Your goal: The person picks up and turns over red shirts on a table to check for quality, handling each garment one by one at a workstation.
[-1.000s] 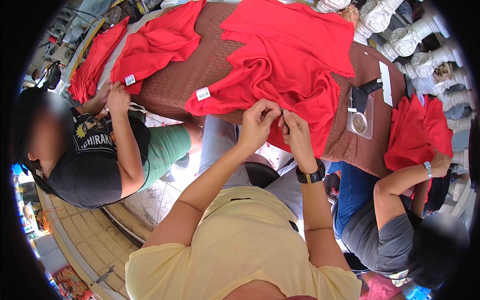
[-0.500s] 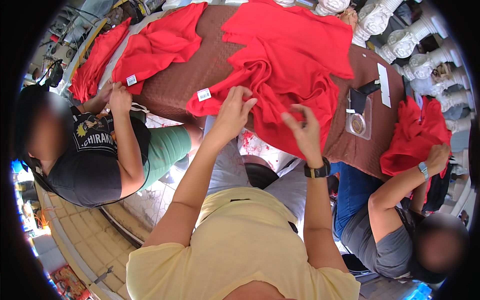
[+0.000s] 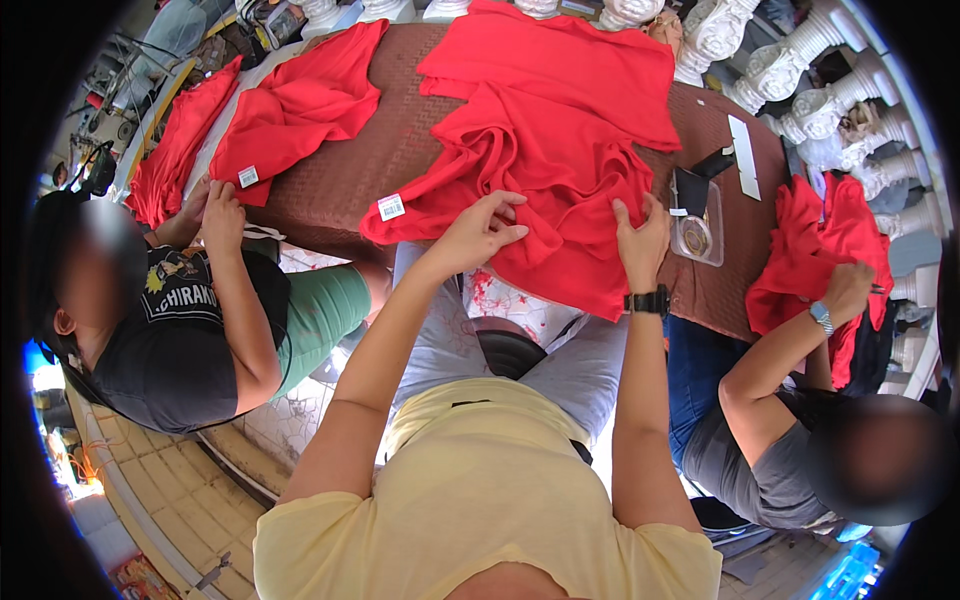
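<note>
A crumpled red garment (image 3: pixel 540 170) lies on the brown table (image 3: pixel 370 175) in front of me, a white tag (image 3: pixel 391 207) at its left corner. My left hand (image 3: pixel 480 232) rests on the cloth's near edge with fingers spread. My right hand (image 3: pixel 640 235), a black watch on its wrist, presses on the cloth's right side with fingers bent into the fabric. A second red garment (image 3: pixel 560 60) lies spread flat behind the crumpled one.
A person on my left handles a red garment (image 3: pixel 290 105) with a tag. A person on my right holds another red garment (image 3: pixel 810 255). A clear container (image 3: pixel 697 235), a dark phone and a white strip (image 3: pixel 742 155) lie on the table's right. White balusters stand at the back right.
My hands were pinched together on the cloth's near edge. They have since moved apart, the left to the left side, the right up onto the right side of the garment.
</note>
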Tool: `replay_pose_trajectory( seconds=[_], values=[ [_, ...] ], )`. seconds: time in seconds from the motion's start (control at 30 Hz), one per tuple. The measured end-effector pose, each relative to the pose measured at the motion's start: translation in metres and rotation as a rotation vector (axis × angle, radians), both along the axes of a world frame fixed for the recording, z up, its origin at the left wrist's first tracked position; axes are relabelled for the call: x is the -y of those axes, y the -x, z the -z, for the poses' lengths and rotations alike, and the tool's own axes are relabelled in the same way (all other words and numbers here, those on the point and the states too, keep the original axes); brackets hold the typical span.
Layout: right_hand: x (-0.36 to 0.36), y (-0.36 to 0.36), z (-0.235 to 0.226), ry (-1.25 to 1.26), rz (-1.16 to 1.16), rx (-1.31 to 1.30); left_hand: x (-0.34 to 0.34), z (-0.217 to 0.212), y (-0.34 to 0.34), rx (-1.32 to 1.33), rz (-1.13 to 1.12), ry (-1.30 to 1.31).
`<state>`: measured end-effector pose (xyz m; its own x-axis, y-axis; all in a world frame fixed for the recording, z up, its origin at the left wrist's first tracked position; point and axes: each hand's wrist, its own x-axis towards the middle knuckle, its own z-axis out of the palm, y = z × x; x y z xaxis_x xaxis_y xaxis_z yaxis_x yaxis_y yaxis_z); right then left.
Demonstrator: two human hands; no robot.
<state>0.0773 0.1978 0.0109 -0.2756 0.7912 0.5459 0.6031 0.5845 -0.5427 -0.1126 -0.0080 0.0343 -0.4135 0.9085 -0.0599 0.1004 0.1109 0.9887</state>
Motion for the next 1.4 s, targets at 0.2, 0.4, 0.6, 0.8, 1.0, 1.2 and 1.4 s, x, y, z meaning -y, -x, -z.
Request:
replay_pose_trajectory(
  seconds=[0.2, 0.4, 0.6, 0.8, 1.0, 1.2, 1.4],
  values=[
    [0.041, -0.030, -0.055, 0.570, -0.441, -0.098, 0.017, -0.023, 0.049, -0.113, -0.591, -0.357],
    [-0.022, -0.020, -0.033, 0.468, -0.222, -0.257, -0.008, -0.062, 0.028, -0.910, -0.561, -0.286],
    [-0.099, 0.044, 0.029, 0.165, -0.209, 0.105, -0.112, 0.019, -0.063, -0.483, 0.099, -0.320],
    [-0.026, 0.064, -0.061, 0.096, -0.436, -0.239, -0.138, 0.027, -0.045, -0.360, -0.253, -0.398],
    [0.047, 0.018, -0.112, 0.075, -0.610, -0.241, -0.078, -0.059, -0.008, -0.686, -0.516, -0.632],
    [0.057, 0.029, -0.041, 0.013, -0.578, -0.178, -0.018, -0.032, 0.031, -0.443, -0.586, -0.444],
    [0.061, 0.042, -0.018, 0.111, -0.584, 0.085, -0.009, -0.019, 0.030, -0.578, -0.769, -0.293]
  ],
)
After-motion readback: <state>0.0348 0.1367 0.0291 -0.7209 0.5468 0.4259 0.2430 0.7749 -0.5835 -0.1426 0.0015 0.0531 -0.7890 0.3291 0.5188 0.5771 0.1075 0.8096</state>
